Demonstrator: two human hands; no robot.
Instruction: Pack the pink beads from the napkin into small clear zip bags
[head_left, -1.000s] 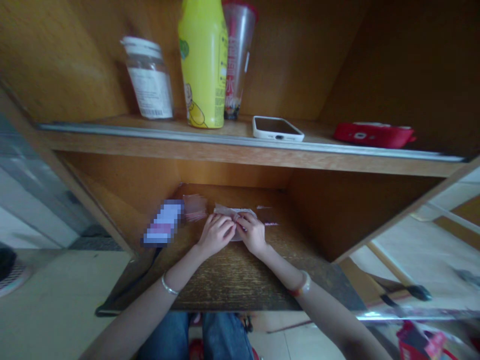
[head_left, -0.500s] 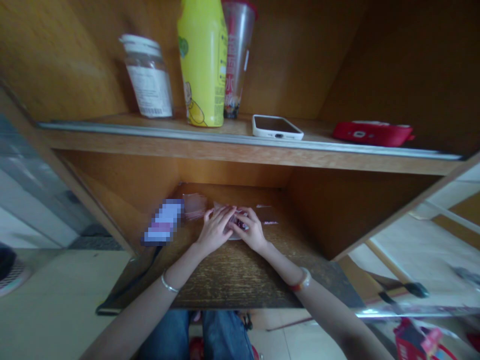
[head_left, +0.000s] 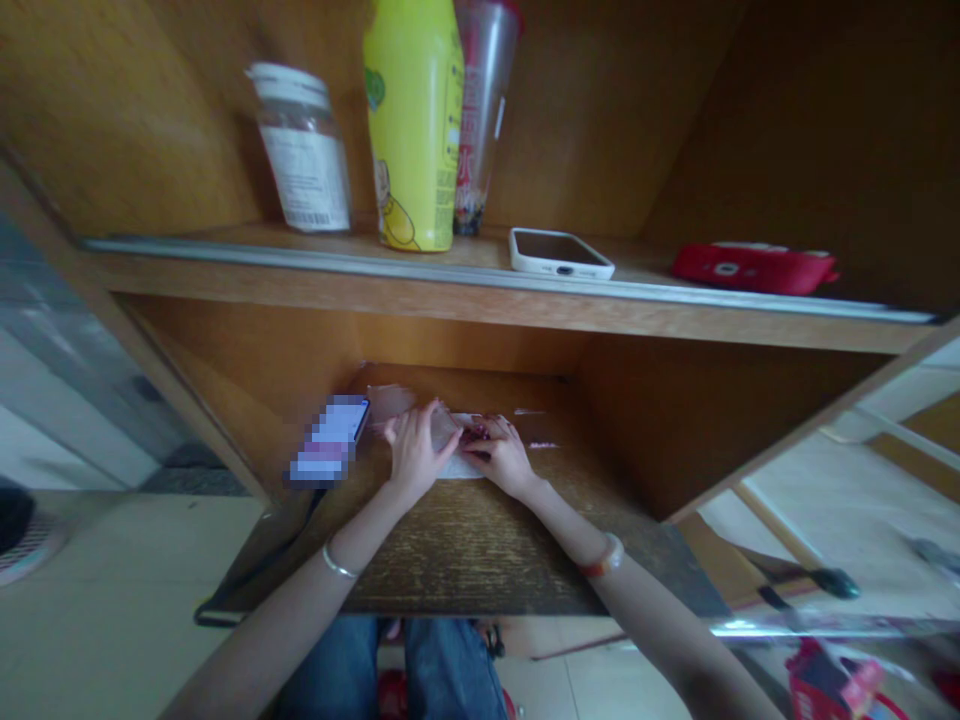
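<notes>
My left hand (head_left: 412, 446) has its fingers closed on a small clear plastic bag (head_left: 444, 428). Close to its right, my right hand (head_left: 506, 458) pinches a small dark red thing (head_left: 475, 434), too small and partly covered to name. Beneath both hands lies a white sheet (head_left: 466, 468) on the dark wooden board. Behind my left hand rests a stack of clear plastic bags (head_left: 390, 402). To the right of my right hand lies a flat clear packet (head_left: 543, 445) with pinkish bits along its edge.
A lit phone (head_left: 330, 440) leans at the left with a dark cable. The shelf (head_left: 450, 285) above holds a white-lidded jar (head_left: 304, 160), a yellow bottle (head_left: 416, 130), a clear cup (head_left: 487, 120), a white-cased phone (head_left: 561, 252) and a red case (head_left: 754, 268).
My hands have moved apart slightly. My left hand has shifted left with the clear bag, so more of the white sheet and the dark red thing show.
</notes>
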